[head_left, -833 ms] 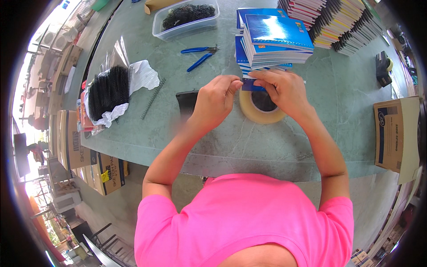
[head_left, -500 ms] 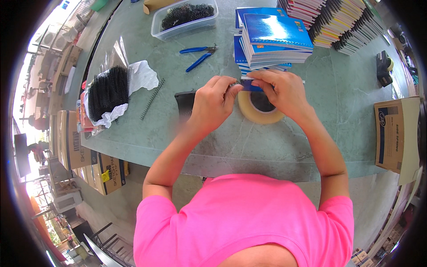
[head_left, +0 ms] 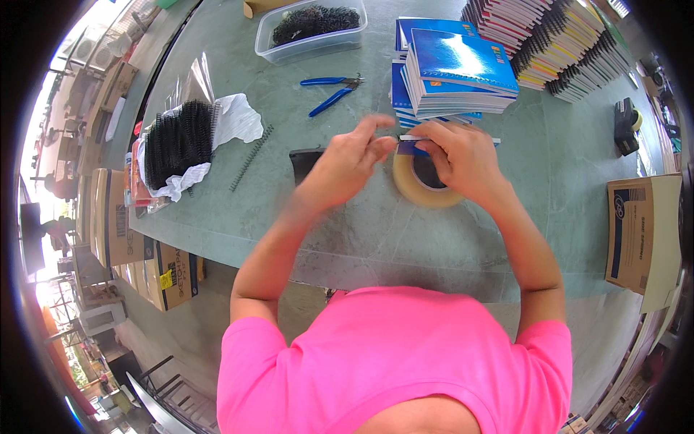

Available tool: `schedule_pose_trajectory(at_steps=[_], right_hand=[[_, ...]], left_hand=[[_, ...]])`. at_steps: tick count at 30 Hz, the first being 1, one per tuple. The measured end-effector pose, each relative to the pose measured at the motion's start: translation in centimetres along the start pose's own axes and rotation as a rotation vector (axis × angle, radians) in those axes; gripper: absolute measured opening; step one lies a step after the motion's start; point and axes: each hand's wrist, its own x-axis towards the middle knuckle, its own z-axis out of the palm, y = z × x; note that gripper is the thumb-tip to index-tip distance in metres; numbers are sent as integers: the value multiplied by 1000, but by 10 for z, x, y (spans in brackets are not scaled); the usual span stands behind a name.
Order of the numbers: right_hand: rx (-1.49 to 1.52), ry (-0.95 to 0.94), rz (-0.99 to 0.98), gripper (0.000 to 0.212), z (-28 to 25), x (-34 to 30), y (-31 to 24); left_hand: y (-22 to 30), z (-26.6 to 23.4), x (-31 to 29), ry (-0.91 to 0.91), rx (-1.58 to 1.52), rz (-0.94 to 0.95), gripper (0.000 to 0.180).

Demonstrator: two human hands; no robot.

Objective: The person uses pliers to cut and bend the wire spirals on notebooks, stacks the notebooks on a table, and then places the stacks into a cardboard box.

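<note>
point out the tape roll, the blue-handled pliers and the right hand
Tape roll (head_left: 421,196): head view, ring's near side.
Blue-handled pliers (head_left: 333,100): head view, lower handle.
Right hand (head_left: 466,154): head view, back.

You have two bare hands (head_left: 340,170), one held blue-covered paper booklet (head_left: 409,147), one roll of translucent amber tape (head_left: 410,188), one blue-handled metal cutter (head_left: 331,100), one clear rectangular plastic tub (head_left: 312,48), one black tape dispenser (head_left: 624,129), one loose black spiral coil (head_left: 251,158) and three stacks of spiral-bound notebooks (head_left: 553,47).
</note>
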Motion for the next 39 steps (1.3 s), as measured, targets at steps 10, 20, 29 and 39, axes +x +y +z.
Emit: schedule_pose_trajectory(at_steps=[10,20,29,39], right_hand=[[-59,161,-25,21,12,2,-1],[-102,-27,11,19,12,-2,-8],[-18,-8,-10,23,5,-5,-4],[109,25,7,15,-4,-7,-13]], left_hand=[[3,-6,1,46,194,136,15],[-4,-3,-1,158,371,412,17],[-5,3,3,164,478,548,26],[-14,3,3,-11,489,406,22]])
